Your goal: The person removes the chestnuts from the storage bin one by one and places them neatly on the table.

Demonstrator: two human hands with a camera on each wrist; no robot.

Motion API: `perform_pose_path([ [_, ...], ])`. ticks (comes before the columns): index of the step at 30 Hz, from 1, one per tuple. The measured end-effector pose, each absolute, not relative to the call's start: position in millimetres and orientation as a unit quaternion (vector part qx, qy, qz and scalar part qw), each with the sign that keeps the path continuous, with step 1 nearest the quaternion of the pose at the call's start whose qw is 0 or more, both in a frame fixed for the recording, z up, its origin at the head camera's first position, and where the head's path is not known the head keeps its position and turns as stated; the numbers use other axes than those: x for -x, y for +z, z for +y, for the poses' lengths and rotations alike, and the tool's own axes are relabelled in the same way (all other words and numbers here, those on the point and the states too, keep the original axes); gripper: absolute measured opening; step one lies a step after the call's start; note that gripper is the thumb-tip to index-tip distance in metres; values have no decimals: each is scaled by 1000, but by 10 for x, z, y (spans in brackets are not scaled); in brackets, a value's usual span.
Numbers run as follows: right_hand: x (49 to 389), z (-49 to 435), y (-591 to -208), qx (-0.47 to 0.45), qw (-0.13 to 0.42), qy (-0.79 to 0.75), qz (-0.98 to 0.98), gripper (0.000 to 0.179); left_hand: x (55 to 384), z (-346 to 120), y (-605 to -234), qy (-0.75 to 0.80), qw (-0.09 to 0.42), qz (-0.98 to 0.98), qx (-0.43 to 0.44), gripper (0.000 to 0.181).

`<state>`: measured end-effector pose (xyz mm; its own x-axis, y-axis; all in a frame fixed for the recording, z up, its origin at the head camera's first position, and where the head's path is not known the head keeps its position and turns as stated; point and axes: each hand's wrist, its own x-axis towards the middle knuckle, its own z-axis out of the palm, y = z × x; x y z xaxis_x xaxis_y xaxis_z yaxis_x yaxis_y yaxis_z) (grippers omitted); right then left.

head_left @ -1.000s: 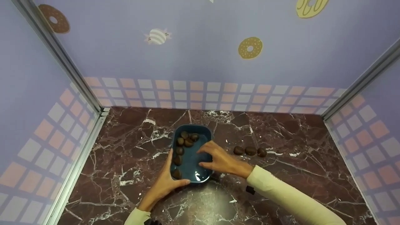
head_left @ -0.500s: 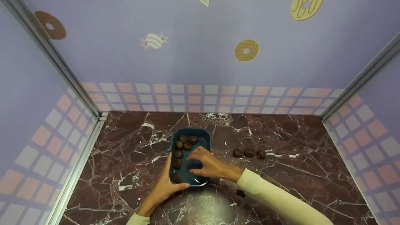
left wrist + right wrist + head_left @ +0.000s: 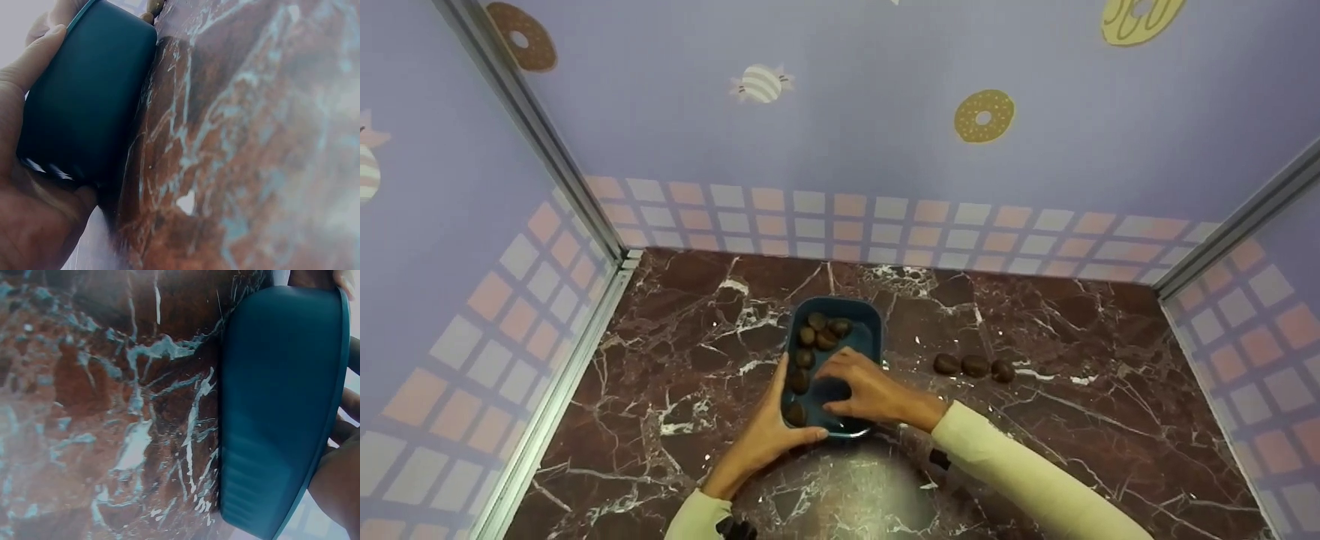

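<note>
A dark teal rectangular container (image 3: 840,301) stands on the marble surface. Several brown chestnuts (image 3: 826,340) lie inside it along its left side and far end. My left hand (image 3: 771,431) grips the near left corner, with the thumb over the near rim and the fingers along the left wall. Over the inside of the container, my right hand (image 3: 866,386) has bent fingers and the thumb apart, its fingertips close to the left row of chestnuts. Nothing shows between thumb and fingers. In the right wrist view, the container's wall (image 3: 281,399) hides most of that hand.
To the right of the container, three more chestnuts (image 3: 975,366) sit in a row on the marble surface (image 3: 1072,435). Purple walls (image 3: 847,150) printed with sweets and checks enclose the back and both sides.
My right hand has moved left inside the container, from its right side toward the chestnuts. My left hand keeps its grip on the corner. The head view has shifted slightly.
</note>
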<state>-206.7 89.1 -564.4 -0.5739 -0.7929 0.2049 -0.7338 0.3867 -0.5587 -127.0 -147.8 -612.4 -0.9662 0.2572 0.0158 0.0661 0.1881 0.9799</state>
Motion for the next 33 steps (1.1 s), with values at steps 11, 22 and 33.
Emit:
perform_pose_path([
  [11,2143,683,-5656,501,90,-265,819,47,1270,-1468,-6121,623,82,771,-100,143],
  [22,2093,545,-5708,468,125,-235,843,44,1268,-1482,-6137,625,81,771,-95,144],
  [33,2086,493,-5755,506,114,-229,824,34,1276,-1485,-6134,623,79,772,-100,143],
])
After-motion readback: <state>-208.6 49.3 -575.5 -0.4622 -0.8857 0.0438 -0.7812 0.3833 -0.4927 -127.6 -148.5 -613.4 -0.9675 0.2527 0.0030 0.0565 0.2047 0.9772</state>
